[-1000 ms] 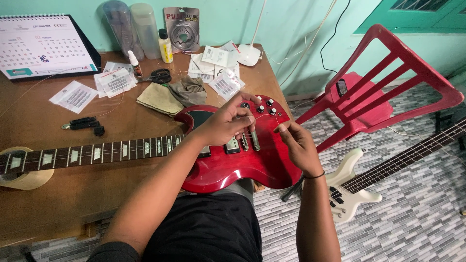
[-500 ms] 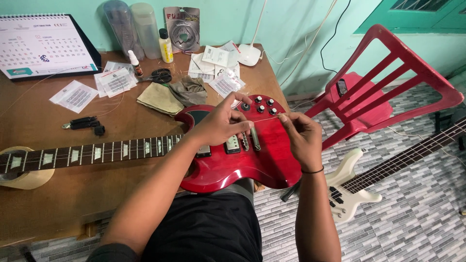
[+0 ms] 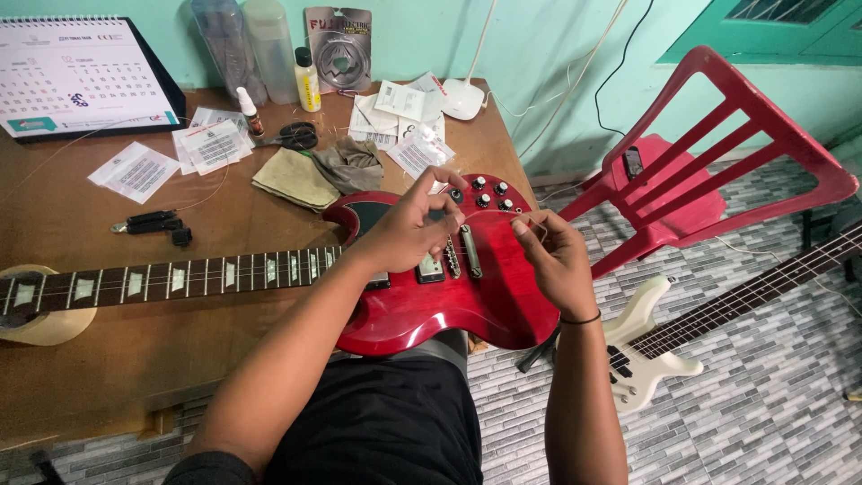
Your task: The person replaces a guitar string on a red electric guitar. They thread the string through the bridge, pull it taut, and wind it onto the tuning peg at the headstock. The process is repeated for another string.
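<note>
A red guitar [image 3: 422,296] lies flat across a brown desk [image 3: 135,350], its body jutting past the edge over grey floor tiles [image 3: 772,386] in a green-walled room. It is glossy, with black knobs and inlaid fretboard. Both hands pinch a thin string [image 3: 489,216] above the bridge: left hand [image 3: 409,229] and right hand [image 3: 552,256] each in a closed fingertip grip. Around it sit cloths [image 3: 319,172], paper packets [image 3: 206,144], a calendar [image 3: 76,76] (upright), a red chair [image 3: 709,171] and white bass [image 3: 651,346].
</note>
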